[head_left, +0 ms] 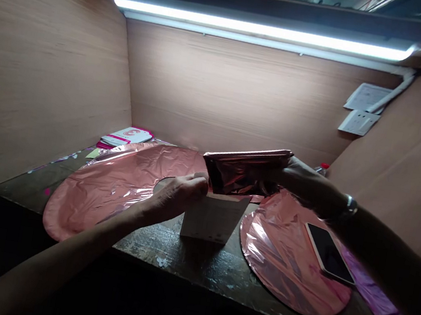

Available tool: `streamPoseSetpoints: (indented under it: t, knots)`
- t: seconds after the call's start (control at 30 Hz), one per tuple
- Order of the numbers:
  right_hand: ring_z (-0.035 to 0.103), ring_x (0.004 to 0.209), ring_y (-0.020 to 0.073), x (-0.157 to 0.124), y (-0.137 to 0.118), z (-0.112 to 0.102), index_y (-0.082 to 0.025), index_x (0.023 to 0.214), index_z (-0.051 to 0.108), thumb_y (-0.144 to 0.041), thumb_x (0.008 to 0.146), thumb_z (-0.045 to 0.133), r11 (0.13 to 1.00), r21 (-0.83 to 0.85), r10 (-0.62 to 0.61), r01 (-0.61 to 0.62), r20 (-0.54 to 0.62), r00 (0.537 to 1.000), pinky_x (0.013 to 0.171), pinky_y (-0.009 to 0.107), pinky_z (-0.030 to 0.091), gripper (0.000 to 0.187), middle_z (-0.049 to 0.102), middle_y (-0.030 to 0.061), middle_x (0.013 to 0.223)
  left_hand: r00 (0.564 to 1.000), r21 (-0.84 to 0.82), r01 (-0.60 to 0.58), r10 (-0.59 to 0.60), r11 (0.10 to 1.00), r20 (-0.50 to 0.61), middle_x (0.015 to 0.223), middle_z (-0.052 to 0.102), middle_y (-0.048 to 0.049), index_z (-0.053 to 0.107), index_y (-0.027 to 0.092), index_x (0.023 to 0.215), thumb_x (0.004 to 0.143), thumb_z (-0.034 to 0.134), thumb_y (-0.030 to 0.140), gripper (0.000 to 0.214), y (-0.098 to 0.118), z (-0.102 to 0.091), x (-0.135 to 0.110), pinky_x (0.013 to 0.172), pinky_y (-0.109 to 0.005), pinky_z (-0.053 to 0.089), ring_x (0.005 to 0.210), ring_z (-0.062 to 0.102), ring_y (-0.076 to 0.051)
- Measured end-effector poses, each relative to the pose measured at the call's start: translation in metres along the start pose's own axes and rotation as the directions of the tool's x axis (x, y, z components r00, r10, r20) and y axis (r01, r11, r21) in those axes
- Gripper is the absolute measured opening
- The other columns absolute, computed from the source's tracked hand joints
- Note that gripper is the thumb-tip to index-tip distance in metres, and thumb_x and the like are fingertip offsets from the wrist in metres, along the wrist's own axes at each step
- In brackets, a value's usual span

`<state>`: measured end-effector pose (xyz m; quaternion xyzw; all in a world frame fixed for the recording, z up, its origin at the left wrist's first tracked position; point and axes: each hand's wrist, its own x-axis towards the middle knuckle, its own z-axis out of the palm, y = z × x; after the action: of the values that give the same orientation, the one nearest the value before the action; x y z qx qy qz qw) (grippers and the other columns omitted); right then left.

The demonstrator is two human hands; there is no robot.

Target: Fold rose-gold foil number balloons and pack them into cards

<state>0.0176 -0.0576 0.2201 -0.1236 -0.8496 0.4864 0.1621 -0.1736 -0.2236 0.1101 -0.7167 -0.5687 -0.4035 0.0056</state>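
My right hand (305, 186) grips the right end of a folded rose-gold foil balloon (244, 171) held above the bench. My left hand (178, 197) is closed, pinching the foil's left lower edge together with a white card (212, 221) that hangs below it. A large flat rose-gold foil balloon (110, 187) lies under my left hand. Another round foil balloon (282, 259) lies under my right forearm, with a smartphone (329, 253) on it.
A stack of white and pink printed cards (126, 137) lies at the back left. Purple foil (372, 295) sits at the right. Wooden walls enclose the worn dark bench (215, 275) on three sides. Wall sockets (362, 109) are at the upper right, and a small red-capped bottle (324, 167) stands near the wall.
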Motion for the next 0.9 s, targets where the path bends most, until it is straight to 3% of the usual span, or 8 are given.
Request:
streamPoseSetpoints:
  t: [0.13,0.23,0.3,0.4,0.53,0.67,0.83,0.9]
  knots:
    - [0.068,0.071,0.0173,0.008,0.005,0.000,-0.019,0.084,0.077,-0.044,0.066,0.079,0.996,-0.079,0.045,-0.037,0.096,0.994,0.069,0.032,0.060,0.031,0.074,0.0003,0.074,0.999,0.017,0.018,-0.017,1.000,-0.031,0.089,0.059,-0.0012,0.055,0.017,0.084,0.093,0.049,0.015,0.011,-0.009,0.003,-0.002,0.068,-0.022,0.042,0.078,0.053,-0.011]
    - [0.065,0.066,0.0159,0.012,-0.001,0.001,-0.019,0.078,0.077,-0.040,0.070,0.074,0.964,-0.264,0.048,-0.029,0.066,0.997,0.061,0.028,0.058,0.023,0.070,0.0000,0.067,0.998,0.019,0.012,-0.011,1.000,-0.056,0.087,0.060,-0.0005,0.058,0.017,0.086,0.091,0.051,0.012,0.010,-0.013,0.004,-0.003,0.069,-0.023,0.044,0.077,0.056,-0.010]
    - [0.062,0.061,0.0137,0.016,-0.009,0.003,-0.017,0.070,0.075,-0.034,0.072,0.072,0.886,-0.464,0.023,-0.014,0.013,1.000,0.055,0.024,0.053,0.018,0.064,-0.0012,0.058,0.998,0.029,0.008,-0.006,1.000,-0.069,0.087,0.061,-0.0009,0.059,0.017,0.086,0.091,0.052,0.014,0.009,-0.015,0.005,-0.003,0.070,-0.023,0.045,0.076,0.056,-0.011]
    - [0.052,0.053,0.0094,0.025,-0.023,0.003,-0.015,0.063,0.071,-0.028,0.075,0.069,0.700,-0.715,-0.003,0.008,0.008,1.000,0.048,0.021,0.042,0.017,0.052,-0.0027,0.050,0.996,0.080,0.049,-0.043,0.996,-0.074,0.090,0.063,-0.0019,0.061,0.018,0.088,0.092,0.054,0.018,0.008,-0.018,0.005,-0.005,0.069,-0.025,0.046,0.075,0.057,-0.011]
    - [0.040,0.048,0.0062,0.037,-0.034,-0.002,-0.014,0.058,0.066,-0.027,0.074,0.070,0.583,-0.809,-0.022,0.077,0.079,0.997,0.047,0.022,0.034,0.021,0.041,-0.0040,0.045,0.995,0.131,0.076,-0.068,0.988,-0.068,0.094,0.065,-0.0029,0.062,0.018,0.089,0.092,0.055,0.020,0.008,-0.021,0.004,-0.008,0.069,-0.026,0.047,0.075,0.058,-0.012]
    - [0.038,0.048,0.0056,0.042,-0.032,-0.008,-0.013,0.058,0.066,-0.027,0.073,0.071,0.588,-0.803,-0.034,0.100,0.099,0.995,0.048,0.023,0.035,0.021,0.040,-0.0043,0.046,0.993,0.152,0.096,-0.083,0.984,-0.086,0.095,0.065,-0.0025,0.062,0.018,0.090,0.092,0.055,0.020,0.007,-0.022,0.003,-0.010,0.069,-0.026,0.047,0.076,0.058,-0.012]
    - [0.049,0.055,0.0088,0.036,-0.022,-0.010,-0.011,0.070,0.071,-0.023,0.079,0.060,0.721,-0.687,-0.015,0.096,0.123,0.992,0.053,0.023,0.040,0.019,0.056,-0.0012,0.056,0.990,0.147,0.123,-0.110,0.981,-0.091,0.088,0.064,-0.0016,0.062,0.018,0.088,0.093,0.054,0.020,0.010,-0.021,0.001,-0.011,0.067,-0.026,0.047,0.072,0.057,-0.012]
    - [0.049,0.054,0.0089,0.035,-0.019,-0.008,-0.012,0.070,0.071,-0.022,0.080,0.059,0.715,-0.692,-0.050,0.104,0.098,0.994,0.053,0.023,0.039,0.019,0.056,-0.0015,0.055,0.991,0.153,0.112,-0.100,0.982,-0.085,0.089,0.065,-0.0020,0.062,0.018,0.088,0.092,0.054,0.018,0.009,-0.021,0.001,-0.010,0.067,-0.026,0.047,0.073,0.058,-0.012]
